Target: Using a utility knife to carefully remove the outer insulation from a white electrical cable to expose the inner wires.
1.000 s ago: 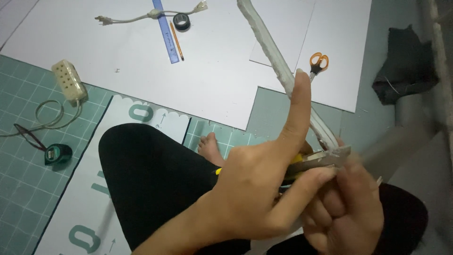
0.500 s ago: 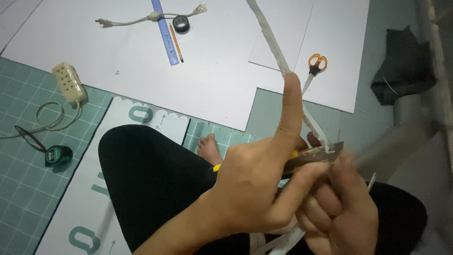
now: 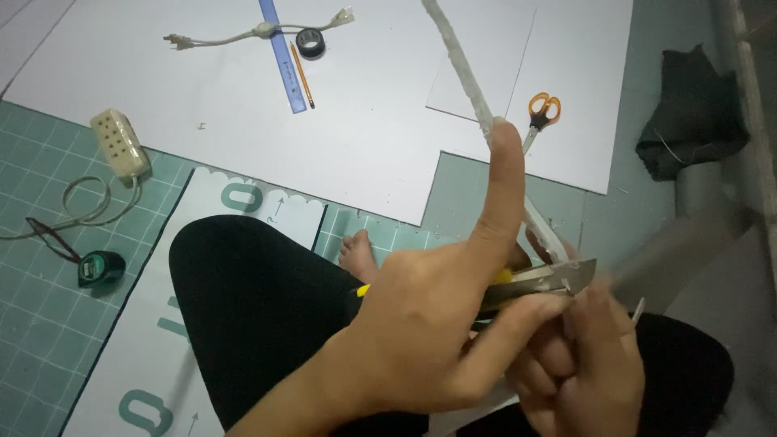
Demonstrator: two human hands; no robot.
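Yellow-handled utility knife with bare metal blade (image 3: pixel 544 279): lies nearly level across lap, blade tip pointing right, handle mostly hidden inside grip, only yellow end showing at left. Long pale grey-white cable (image 3: pixel 468 71): runs diagonally from top of view down toward blade, lower end stripped or frayed, meeting blade edge; exact contact unclear.

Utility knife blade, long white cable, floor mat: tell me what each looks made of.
Utility knife blade: looks like bare metal, grey with a dull shine and a thin straight edge. Long white cable: probably a plastic or rubber jacket, off-white, matte and grubby; the core is not visible. Floor mat: likely a vinyl or rubber cutting mat, matte teal with a printed pale grid.
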